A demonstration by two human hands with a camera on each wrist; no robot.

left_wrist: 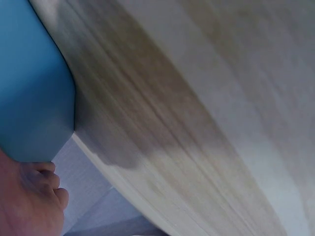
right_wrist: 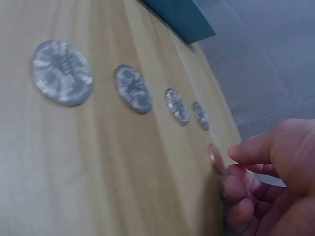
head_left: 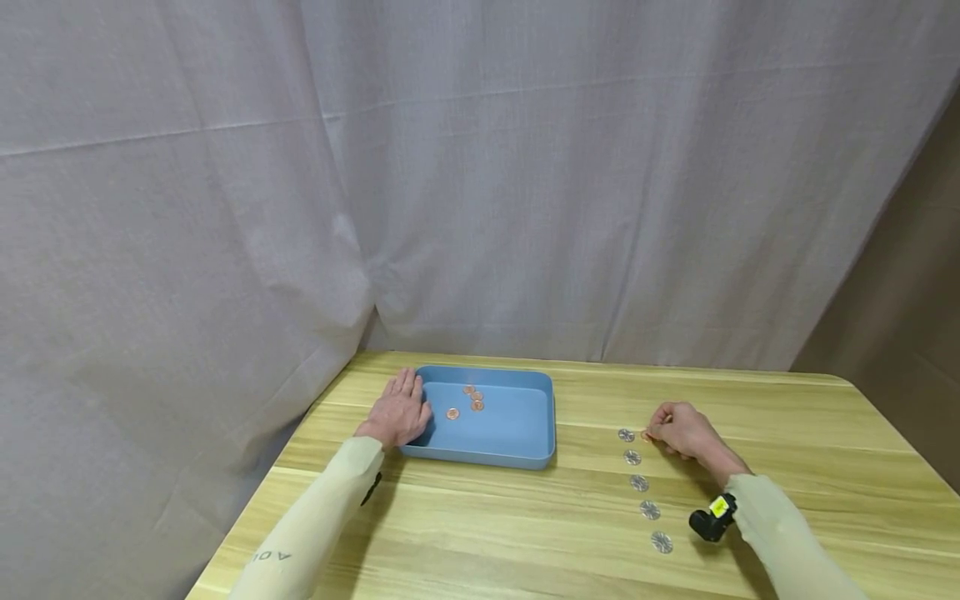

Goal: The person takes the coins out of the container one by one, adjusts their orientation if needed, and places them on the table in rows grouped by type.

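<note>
A blue tray [head_left: 525,457] sits on the wooden table [head_left: 480,533] with three copper coins [head_left: 472,398] lying inside. My left hand [head_left: 403,402] rests flat on the tray's left rim, fingers straight; in the left wrist view only part of the hand [left_wrist: 29,201] and the tray's corner [left_wrist: 29,88] show. Right of the tray, several silver coins [head_left: 639,482] lie in a row running towards me. My right hand [head_left: 656,432] is at the far end of that row, fingers curled, pinching a copper coin [right_wrist: 215,158] at the table surface beside the last silver coin [right_wrist: 200,115].
A grey curtain [head_left: 450,183] hangs behind the table and past its left edge. A black wrist camera [head_left: 712,518] sits on my right forearm, close to the nearer silver coins. Bare wood lies in front of the tray and at the far right.
</note>
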